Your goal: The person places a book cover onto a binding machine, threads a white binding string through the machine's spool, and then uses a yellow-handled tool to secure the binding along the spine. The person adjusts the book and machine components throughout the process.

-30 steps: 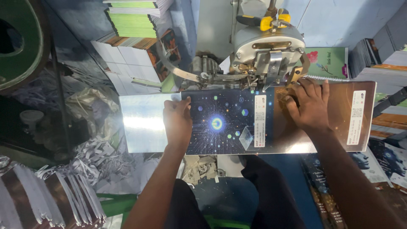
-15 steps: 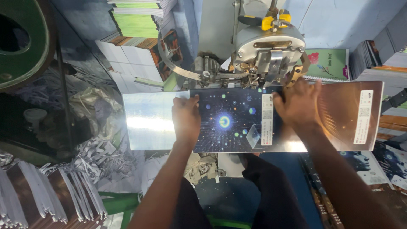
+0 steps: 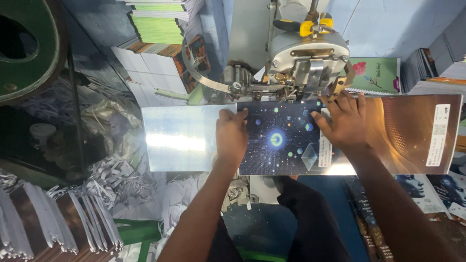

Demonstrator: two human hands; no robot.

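A long glossy printed cover [image 3: 286, 140], dark blue with a glowing ring in the middle and brown at the right end, lies flat under the head of a metal stitching machine [image 3: 303, 58]. My left hand [image 3: 232, 138] presses palm-down on the cover left of the ring. My right hand [image 3: 342, 123] presses flat on it right of the ring, fingertips close to the machine head. The cover's left end [image 3: 179, 138] glares white with reflected light.
Stacks of green and white booklets [image 3: 158, 22] stand behind the machine at the left. A green booklet with a flower [image 3: 376, 75] lies at the back right. Paper trimmings [image 3: 111, 179] pile up at the left, and folded brown covers [image 3: 53, 228] stand at the lower left.
Both hands have slid the cover to the left under the machine head. My right hand now sits nearer the middle of the cover.
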